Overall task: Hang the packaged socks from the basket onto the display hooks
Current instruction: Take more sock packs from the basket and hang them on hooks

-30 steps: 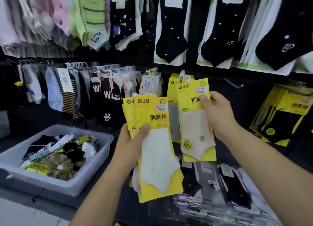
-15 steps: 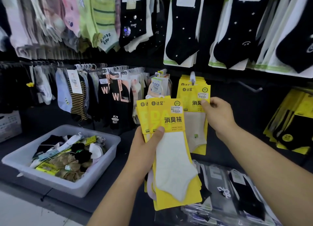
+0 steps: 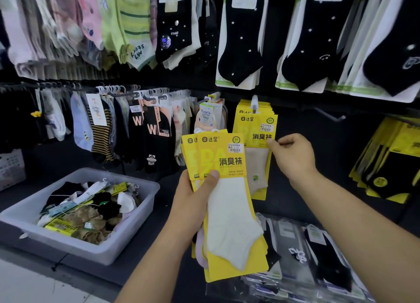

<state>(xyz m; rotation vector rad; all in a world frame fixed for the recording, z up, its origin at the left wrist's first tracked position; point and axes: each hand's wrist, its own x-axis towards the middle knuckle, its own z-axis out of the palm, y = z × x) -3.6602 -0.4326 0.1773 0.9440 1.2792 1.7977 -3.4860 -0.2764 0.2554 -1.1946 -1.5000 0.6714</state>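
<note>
At the black display wall, the left hand is gripping a fanned stack of yellow sock packs, thumb pressing the front. The right hand is pinching the edge of the hanging pack on its hook. The grey basket is sitting lower left, holding more socks.

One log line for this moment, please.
left hand: grips yellow sock packs | right hand: pinches hung pack on hook | basket: socks left inside

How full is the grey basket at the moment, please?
Partly full: a loose heap of packaged socks lies in the basket, mostly below its rim.
</note>
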